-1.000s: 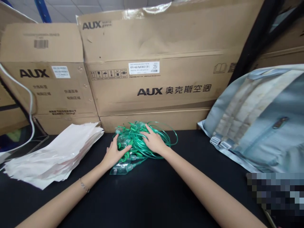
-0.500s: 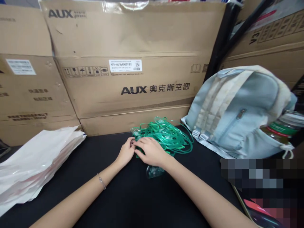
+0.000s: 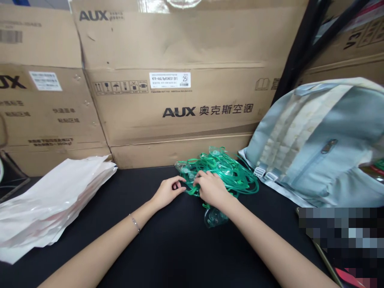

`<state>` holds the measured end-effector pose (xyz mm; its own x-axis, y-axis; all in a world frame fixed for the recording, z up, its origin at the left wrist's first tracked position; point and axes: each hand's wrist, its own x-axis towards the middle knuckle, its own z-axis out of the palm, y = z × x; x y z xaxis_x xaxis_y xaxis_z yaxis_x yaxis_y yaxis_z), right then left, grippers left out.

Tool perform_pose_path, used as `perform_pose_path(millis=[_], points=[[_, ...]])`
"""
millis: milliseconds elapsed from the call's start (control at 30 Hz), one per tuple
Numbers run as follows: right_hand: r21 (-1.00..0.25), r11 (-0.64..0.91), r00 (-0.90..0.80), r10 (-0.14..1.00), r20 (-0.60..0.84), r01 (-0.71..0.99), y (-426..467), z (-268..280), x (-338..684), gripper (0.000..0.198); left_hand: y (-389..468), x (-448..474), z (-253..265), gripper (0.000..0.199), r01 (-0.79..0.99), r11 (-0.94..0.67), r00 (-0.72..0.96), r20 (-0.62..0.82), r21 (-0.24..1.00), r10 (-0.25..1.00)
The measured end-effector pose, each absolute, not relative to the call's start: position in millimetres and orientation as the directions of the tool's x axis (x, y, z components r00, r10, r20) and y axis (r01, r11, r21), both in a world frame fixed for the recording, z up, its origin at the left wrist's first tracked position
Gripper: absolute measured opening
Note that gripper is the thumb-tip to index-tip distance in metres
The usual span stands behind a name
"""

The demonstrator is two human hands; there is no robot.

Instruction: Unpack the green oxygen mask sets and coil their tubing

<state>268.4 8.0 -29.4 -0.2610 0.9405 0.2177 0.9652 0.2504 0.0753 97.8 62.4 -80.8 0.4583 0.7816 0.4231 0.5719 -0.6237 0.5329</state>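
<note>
- In the centre of the frame, slightly right and below the middle, a tangled pile of green tubing and clear masks [image 3: 232, 174] lies on the black tabletop [image 3: 168, 252].
- The person's left hand [image 3: 166, 193] is at the pile's left edge, thumb and fingertips loosely curved with a gap between them, nothing visibly gripped.
- The right hand [image 3: 212, 190] reaches into the pile's front, fingers bent among green pieces; whether it grips any cannot be told.
- A clear mask [image 3: 213, 218] lies below the right hand, partly behind the forearm.
- A stack of white packets [image 3: 54, 192] occupies the lower left.
- Cardboard boxes [image 3: 192, 48] stand across the top.
- A pale blue backpack [image 3: 312, 148] rests at right.
</note>
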Motion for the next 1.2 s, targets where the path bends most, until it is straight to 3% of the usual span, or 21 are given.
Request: perform_pose_path(millis=[133, 267, 433, 567, 667, 767, 867, 1000, 1100, 1200], points=[[0.086, 0.145, -0.162, 0.956, 0.245, 0.986, 4, -26, 271, 0.02, 70, 103, -71, 0.034, 0.625, -0.652, 0.401, 0.539, 0.43, 0.741], [0.074, 0.137, -0.154, 0.929, 0.336, 0.988, 2, -23, 267, 0.023, 89, 123, -64, 0.047, 0.637, -0.735, 0.55, 0.532, 0.232, 0.644], [0.067, 0.271, -0.263, 0.8, 0.54, 0.96, 10, -20, 272, 0.029, 95, 137, -52, 0.027, 0.681, -0.728, 0.594, 0.522, 0.079, 0.613], [0.058, 0.372, -0.351, 0.795, 0.495, 0.926, 13, -18, 276, 0.029, 76, 119, -25, 0.028, 0.673, -0.738, 0.626, 0.568, -0.048, 0.534], [-0.031, 0.408, -0.339, 0.796, 0.501, 0.913, 4, -8, 269, 0.03, 53, 96, -7, 0.03, 0.656, -0.711, 0.675, 0.619, -0.254, 0.402], [0.006, 0.454, -0.41, 0.798, 0.442, 0.891, -16, 6, 257, 0.028, 22, 72, 4, 0.028, 0.606, -0.674, 0.755, 0.572, -0.423, 0.32], [0.143, 0.588, -0.59, 0.705, 0.393, 0.797, -39, 18, 244, 0.036, -15, 48, 8, 0.026, 0.589, -0.684, 0.785, 0.505, -0.43, 0.359], [0.242, 0.76, -0.78, 0.499, 0.378, 0.603, -60, 36, 254, 0.042, -58, 9, 8, 0.025, 0.611, -0.737, 0.75, 0.51, -0.289, 0.422], [0.226, 0.702, -0.689, 0.491, 0.534, 0.676, -64, 55, 290, 0.042, -65, -19, 2, 0.018, 0.729, -0.653, 0.627, 0.583, -0.205, 0.516], [0.049, 0.651, -0.505, 0.537, 0.675, 0.757, -68, 74, 313, 0.032, -52, -25, -14, 0.019, 0.822, -0.551, 0.532, 0.544, -0.145, 0.649]])
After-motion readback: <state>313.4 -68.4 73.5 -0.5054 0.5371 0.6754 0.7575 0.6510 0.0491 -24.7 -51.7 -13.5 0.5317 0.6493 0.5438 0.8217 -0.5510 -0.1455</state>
